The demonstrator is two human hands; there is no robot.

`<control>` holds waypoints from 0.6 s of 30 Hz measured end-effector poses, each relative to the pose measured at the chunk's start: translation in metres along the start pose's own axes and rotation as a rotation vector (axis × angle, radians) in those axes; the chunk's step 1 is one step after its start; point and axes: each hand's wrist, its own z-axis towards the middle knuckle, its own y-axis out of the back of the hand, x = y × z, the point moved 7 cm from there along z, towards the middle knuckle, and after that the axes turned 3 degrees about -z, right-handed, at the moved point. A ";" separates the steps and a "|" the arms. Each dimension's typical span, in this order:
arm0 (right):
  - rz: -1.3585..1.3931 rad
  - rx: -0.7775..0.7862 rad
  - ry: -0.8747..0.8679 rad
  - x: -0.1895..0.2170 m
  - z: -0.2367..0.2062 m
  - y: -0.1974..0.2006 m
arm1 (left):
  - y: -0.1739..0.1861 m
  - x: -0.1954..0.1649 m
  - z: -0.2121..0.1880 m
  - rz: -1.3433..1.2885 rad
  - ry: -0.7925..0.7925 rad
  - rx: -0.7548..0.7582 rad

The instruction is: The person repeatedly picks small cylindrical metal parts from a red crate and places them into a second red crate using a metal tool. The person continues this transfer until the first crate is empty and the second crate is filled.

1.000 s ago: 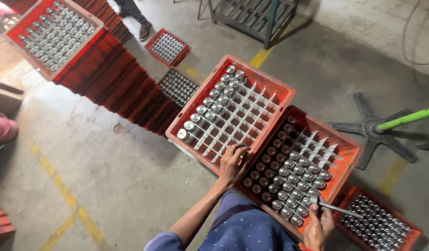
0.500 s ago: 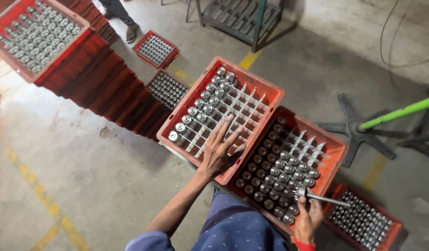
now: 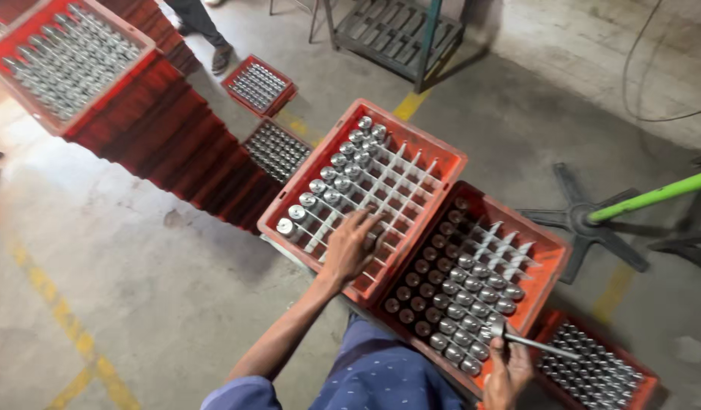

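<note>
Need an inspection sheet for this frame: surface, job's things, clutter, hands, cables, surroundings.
Surface: bare concrete floor, yellow line marks.
Job's things: near crate, mostly filled with metal cylinders; far crate, filled along its left side only.
Clutter: small crate of parts at lower right.
Hands: left hand spread on far crate's dividers; right hand grips a metal rod.
Cables: one cable on the floor, upper right.
Surroundings: stacked red crates, metal rack, green pole, another person's leg.
</note>
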 end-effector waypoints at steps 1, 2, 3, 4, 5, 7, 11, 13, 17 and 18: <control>-0.037 0.007 0.038 0.007 0.000 0.000 | -0.001 0.011 0.000 0.037 0.034 0.003; -0.064 0.023 0.061 0.008 -0.001 -0.004 | -0.002 0.023 0.000 0.091 0.075 0.011; -0.094 0.022 0.061 0.011 -0.010 -0.002 | 0.000 0.032 0.001 0.211 0.067 -0.018; -0.095 0.031 0.010 0.010 -0.020 0.002 | 0.000 0.041 0.002 0.316 0.041 -0.026; -0.092 0.022 -0.035 0.005 -0.022 0.003 | -0.002 0.056 0.003 0.302 0.102 0.023; -0.068 -0.018 -0.071 -0.001 -0.025 0.009 | -0.003 0.080 0.007 0.237 0.140 0.053; -0.085 -0.038 -0.068 -0.003 -0.023 0.008 | 0.005 0.110 0.019 0.317 0.067 0.001; -0.093 -0.027 -0.054 0.004 -0.025 0.002 | 0.013 0.119 0.024 0.324 0.036 -0.065; -0.033 0.008 -0.023 0.017 -0.028 -0.012 | 0.021 0.128 0.032 0.413 0.006 0.001; -0.018 0.009 -0.021 0.018 -0.029 -0.014 | 0.023 0.129 0.034 0.360 0.016 0.024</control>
